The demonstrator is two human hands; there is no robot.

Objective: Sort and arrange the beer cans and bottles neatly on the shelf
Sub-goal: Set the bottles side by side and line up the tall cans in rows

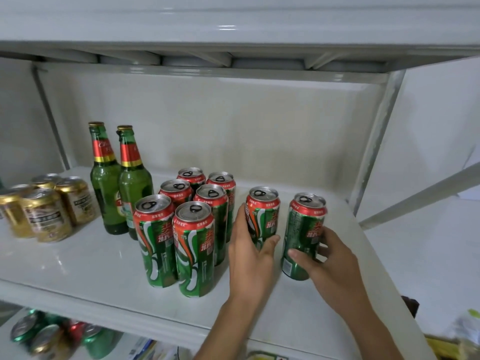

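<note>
Beer cans are standing on a white shelf (78, 261): gold cans (46, 211), two glass bottles (122, 185), a green block (181, 224). Left hand (250, 258) is gripping one smooth, probably slippery can (262, 214) mid-body; right hand (330, 263) is gripping another (302, 229) low down.

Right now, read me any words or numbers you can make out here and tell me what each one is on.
"20.8%": front green can, and the can in the right hand.
"T": label of the green bottle.
Chinese characters on the can rims, script on the bottle neck, gold cans text: too blurred.
</note>
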